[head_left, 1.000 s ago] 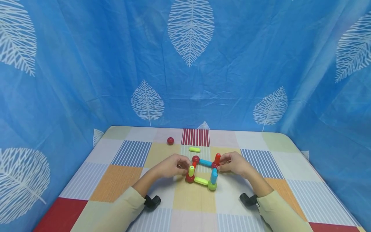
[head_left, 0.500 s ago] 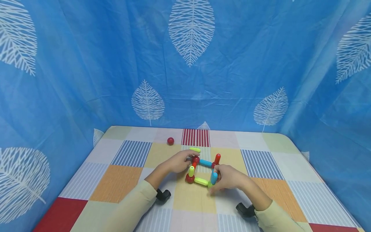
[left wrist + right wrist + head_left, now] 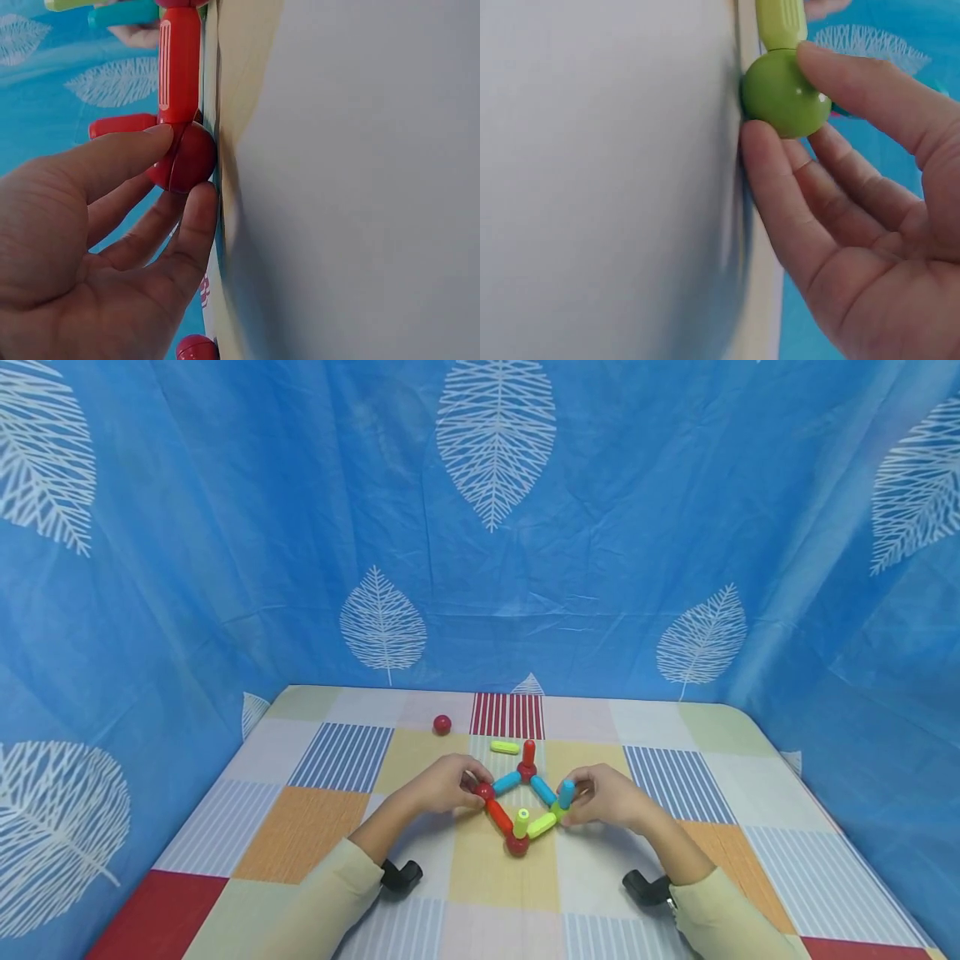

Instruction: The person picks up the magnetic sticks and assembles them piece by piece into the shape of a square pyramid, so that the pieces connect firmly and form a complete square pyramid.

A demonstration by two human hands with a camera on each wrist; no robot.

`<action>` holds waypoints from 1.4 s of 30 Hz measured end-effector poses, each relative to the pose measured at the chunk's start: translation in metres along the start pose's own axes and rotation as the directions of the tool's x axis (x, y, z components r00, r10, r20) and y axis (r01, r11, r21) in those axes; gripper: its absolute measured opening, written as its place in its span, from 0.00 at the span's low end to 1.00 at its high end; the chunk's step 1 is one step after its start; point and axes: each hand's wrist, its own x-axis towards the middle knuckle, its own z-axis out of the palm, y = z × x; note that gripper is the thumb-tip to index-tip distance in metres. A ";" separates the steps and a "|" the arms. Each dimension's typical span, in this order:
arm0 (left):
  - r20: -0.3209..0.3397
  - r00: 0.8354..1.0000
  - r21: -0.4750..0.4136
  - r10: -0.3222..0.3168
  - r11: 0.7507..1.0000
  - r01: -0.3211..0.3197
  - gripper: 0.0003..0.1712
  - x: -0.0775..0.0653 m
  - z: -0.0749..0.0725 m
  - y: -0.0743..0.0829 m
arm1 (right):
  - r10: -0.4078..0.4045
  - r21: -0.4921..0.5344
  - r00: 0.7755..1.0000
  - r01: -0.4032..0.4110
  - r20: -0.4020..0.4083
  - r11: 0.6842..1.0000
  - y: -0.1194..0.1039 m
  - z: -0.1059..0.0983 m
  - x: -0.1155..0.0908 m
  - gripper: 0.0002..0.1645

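Observation:
On the table lies a four-sided frame of toy rods and balls. My left hand (image 3: 447,783) pinches the red ball (image 3: 184,157) at its left corner, thumb and fingertips against it. A red rod (image 3: 499,816) leads from there to the front red ball (image 3: 517,845), which bears an upright yellow-green rod (image 3: 521,822). My right hand (image 3: 604,795) pinches the green ball (image 3: 784,94) at the right corner, where a blue rod (image 3: 566,793) stands up. Two flat blue rods meet at the back red ball (image 3: 527,772), topped by an upright red rod (image 3: 528,752).
A loose yellow-green rod (image 3: 505,747) lies just behind the frame. Farther back and left sits a loose red ball (image 3: 442,724). The checked tablecloth (image 3: 510,893) covers the table, and blue leaf-patterned cloth (image 3: 570,577) hangs behind and at both sides.
The frame has turned on the table, so a corner now points toward me. My right hand has shifted from the red ball to the green ball; my left has come to the left red ball.

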 end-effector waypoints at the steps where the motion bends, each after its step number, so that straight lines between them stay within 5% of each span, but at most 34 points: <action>1: 0.003 1.000 -0.011 -0.004 1.000 0.004 0.15 -0.001 0.000 0.000 | -0.003 0.014 1.000 0.003 -0.002 1.000 0.003 -0.001 0.001 0.20; 8: 0.002 1.000 -0.050 -0.022 0.998 0.022 0.13 -0.006 0.001 0.000 | -0.023 0.118 1.000 0.020 0.021 0.993 0.011 -0.005 0.004 0.19; 20: 0.018 1.000 -0.104 -0.023 0.994 0.024 0.14 -0.001 -0.003 -0.002 | 0.033 0.116 0.999 -0.038 0.042 0.992 0.008 -0.004 0.003 0.21; 29: -0.136 0.990 0.003 -0.038 0.999 0.039 0.13 0.029 -0.009 0.004 | 0.025 0.129 0.998 -0.031 0.051 0.991 0.008 -0.003 0.003 0.21; 36: -0.121 0.993 0.154 0.009 0.988 0.010 0.17 0.056 -0.010 0.007 | 0.041 0.145 0.997 -0.050 0.067 0.988 0.008 -0.003 0.004 0.20; 42: -0.089 0.996 0.175 -0.024 0.984 0.039 0.21 0.070 -0.009 0.009 | 0.072 0.147 0.996 -0.080 0.060 0.986 0.008 -0.004 0.007 0.22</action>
